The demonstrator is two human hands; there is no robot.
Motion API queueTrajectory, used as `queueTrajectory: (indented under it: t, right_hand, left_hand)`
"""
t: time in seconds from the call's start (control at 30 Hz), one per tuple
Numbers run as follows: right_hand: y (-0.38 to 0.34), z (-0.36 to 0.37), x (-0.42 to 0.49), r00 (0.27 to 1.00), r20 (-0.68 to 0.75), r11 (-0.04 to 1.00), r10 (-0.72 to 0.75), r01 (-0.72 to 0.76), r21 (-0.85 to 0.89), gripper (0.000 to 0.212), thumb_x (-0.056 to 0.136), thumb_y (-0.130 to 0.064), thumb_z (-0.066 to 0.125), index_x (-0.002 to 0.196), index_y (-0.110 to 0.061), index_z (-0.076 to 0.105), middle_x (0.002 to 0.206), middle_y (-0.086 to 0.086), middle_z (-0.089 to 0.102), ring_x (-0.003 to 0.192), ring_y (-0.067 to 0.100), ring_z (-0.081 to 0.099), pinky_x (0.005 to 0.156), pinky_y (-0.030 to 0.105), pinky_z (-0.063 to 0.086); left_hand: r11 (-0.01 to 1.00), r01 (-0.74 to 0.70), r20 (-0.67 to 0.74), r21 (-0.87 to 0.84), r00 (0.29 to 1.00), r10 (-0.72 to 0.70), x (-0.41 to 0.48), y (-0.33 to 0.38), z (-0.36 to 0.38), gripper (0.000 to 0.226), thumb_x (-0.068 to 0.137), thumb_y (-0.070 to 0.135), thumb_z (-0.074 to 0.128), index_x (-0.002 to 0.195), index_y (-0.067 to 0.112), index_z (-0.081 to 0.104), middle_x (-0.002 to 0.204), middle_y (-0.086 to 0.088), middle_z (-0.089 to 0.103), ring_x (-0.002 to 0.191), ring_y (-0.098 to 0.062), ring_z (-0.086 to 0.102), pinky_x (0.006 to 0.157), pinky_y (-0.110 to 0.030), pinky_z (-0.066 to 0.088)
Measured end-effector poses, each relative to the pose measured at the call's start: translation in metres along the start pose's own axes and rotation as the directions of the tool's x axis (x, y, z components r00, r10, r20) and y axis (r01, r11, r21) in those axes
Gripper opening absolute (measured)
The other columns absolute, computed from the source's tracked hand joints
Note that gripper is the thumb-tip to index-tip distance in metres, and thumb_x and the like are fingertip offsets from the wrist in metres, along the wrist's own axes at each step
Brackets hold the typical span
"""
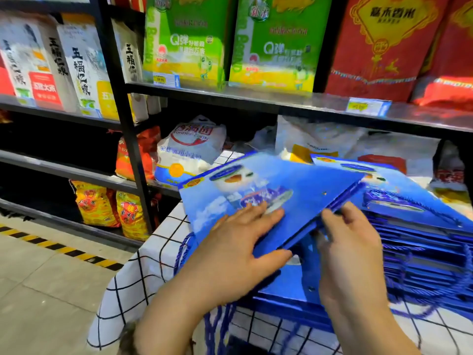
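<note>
Head view, only angle there is: the blue bag (294,190) is folded flat and held up tilted, far corner raised, over the left part of the bench (153,242) and a bit above the stack (422,239) of matching blue bags lying to its right. The left hand (238,254) lies spread on the bag's printed face with the thumb tucked under the near edge, so it's grasping that side. The right hand (350,252) has its fingers (332,216) curled at the bag's folded right edge, pinching it I think, though motion blur makes that hard to say for sure. The bag's far edge sits near the flour sack (189,149) on the low shelf behind, with a gap between them, and the metal shelf (256,98) overhead is well above it. On the left the bench edge drops to open floor (38,278). Blue rope handles (217,326) dangle over the near bench edge. The bench wears a white checked cloth (122,290). Green boxes (184,39) and red sacks (384,47) fill the upper shelf, and striped tape (51,243) runs along the floor by the racks.
</note>
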State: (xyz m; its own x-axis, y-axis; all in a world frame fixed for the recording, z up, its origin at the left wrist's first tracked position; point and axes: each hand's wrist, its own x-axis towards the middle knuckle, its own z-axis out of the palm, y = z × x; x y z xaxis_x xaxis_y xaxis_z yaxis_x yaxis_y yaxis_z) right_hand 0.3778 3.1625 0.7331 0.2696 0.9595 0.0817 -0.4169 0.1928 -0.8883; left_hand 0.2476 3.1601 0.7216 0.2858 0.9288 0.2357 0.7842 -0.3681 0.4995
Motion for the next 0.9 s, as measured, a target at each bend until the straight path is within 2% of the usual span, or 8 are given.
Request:
queueTrajectory:
  t: [0.2,0.27,0.33,0.37,0.47,0.57,0.67,0.9]
  right_hand:
    - [-0.019,-0.024,0.001,0.972,-0.158,0.949,-0.172,0.121,-0.29,0.063,0.086,0.002,0.054,0.135,-0.033,0.037,0.125,-0.003,0.053,0.115,0.004,0.051,0.09,0.018,0.04]
    - [-0.025,-0.04,0.008,0.985,0.031,0.726,-0.171,0.148,-0.672,0.04,0.085,-0.016,0.06,0.117,-0.038,0.054,0.104,-0.014,0.062,0.091,-0.008,0.059,0.073,0.011,0.041]
    - [-0.031,-0.055,0.011,0.961,0.147,0.331,-0.232,0.22,-0.917,0.01,0.08,-0.043,0.056,0.085,-0.039,0.064,0.077,-0.017,0.067,0.075,0.006,0.065,0.053,0.018,0.041]
    - [-0.034,-0.059,0.012,0.942,0.17,0.189,-0.291,0.23,-0.955,0.02,0.076,-0.053,0.05,0.079,-0.038,0.062,0.066,-0.014,0.067,0.071,0.015,0.066,0.05,0.027,0.043]
    - [-0.042,-0.055,0.009,0.888,0.259,0.164,-0.38,0.341,-0.926,0.011,0.08,-0.042,0.056,0.076,-0.033,0.063,0.061,-0.012,0.065,0.066,0.023,0.063,0.059,0.029,0.046]
    - [-0.029,-0.034,0.008,0.797,0.598,0.056,-0.078,0.603,-0.796,0.043,0.079,-0.052,0.048,0.114,-0.032,0.062,0.111,-0.01,0.066,0.105,0.012,0.059,0.091,0.035,0.048]
    - [-0.003,-0.025,0.013,0.667,0.639,0.043,0.383,0.678,-0.733,0.065,0.084,-0.062,0.043,0.142,-0.04,0.023,0.153,-0.016,0.015,0.14,0.001,0.009,0.115,0.022,0.009]
    - [0.01,-0.02,0.011,0.698,0.571,-0.076,0.433,0.659,-0.748,0.061,0.086,-0.062,0.031,0.142,-0.044,0.016,0.155,-0.014,0.004,0.142,0.005,0.004,0.112,0.023,0.01]
  left_hand:
    - [0.999,0.003,0.162,0.035,0.987,-0.009,0.002,-0.007,-0.004,0.06,0.083,0.056,0.051,0.138,0.05,0.026,0.151,0.025,0.013,0.137,0.007,0.01,0.108,-0.015,0.008]
    - [0.999,0.012,0.2,0.047,0.98,-0.021,0.002,-0.012,-0.007,0.061,0.082,0.058,0.052,0.137,0.052,0.026,0.15,0.026,0.013,0.137,0.007,0.011,0.109,-0.017,0.011]
    - [0.996,0.008,0.228,0.086,0.973,-0.027,0.002,-0.017,-0.01,0.061,0.08,0.06,0.053,0.135,0.054,0.027,0.15,0.026,0.014,0.137,0.006,0.012,0.112,-0.021,0.015]
    - [0.995,0.004,0.243,0.098,0.97,-0.028,0.002,-0.018,-0.012,0.061,0.079,0.06,0.054,0.135,0.054,0.028,0.15,0.027,0.014,0.137,0.005,0.013,0.113,-0.023,0.016]
    - [0.994,0.008,0.285,0.111,0.958,-0.04,0.001,-0.02,-0.017,0.062,0.078,0.058,0.057,0.134,0.054,0.03,0.149,0.027,0.015,0.137,0.005,0.014,0.112,-0.023,0.017]
    - [0.989,-0.019,0.299,0.149,0.954,-0.027,0.002,-0.016,-0.019,0.068,0.074,0.06,0.061,0.135,0.051,0.032,0.149,0.028,0.015,0.137,0.005,0.013,0.108,-0.019,0.018]
    - [0.992,0.002,0.266,0.13,0.963,-0.037,-0.004,-0.013,-0.027,0.071,0.069,0.06,0.065,0.133,0.05,0.036,0.136,0.039,0.022,0.128,0.012,0.022,0.099,-0.012,0.024]
    - [0.913,0.143,0.079,0.382,0.979,-0.187,-0.032,-0.02,-0.052,0.037,0.078,0.056,0.06,0.11,0.039,0.054,0.106,0.019,0.053,0.101,-0.004,0.05,0.084,-0.024,0.044]
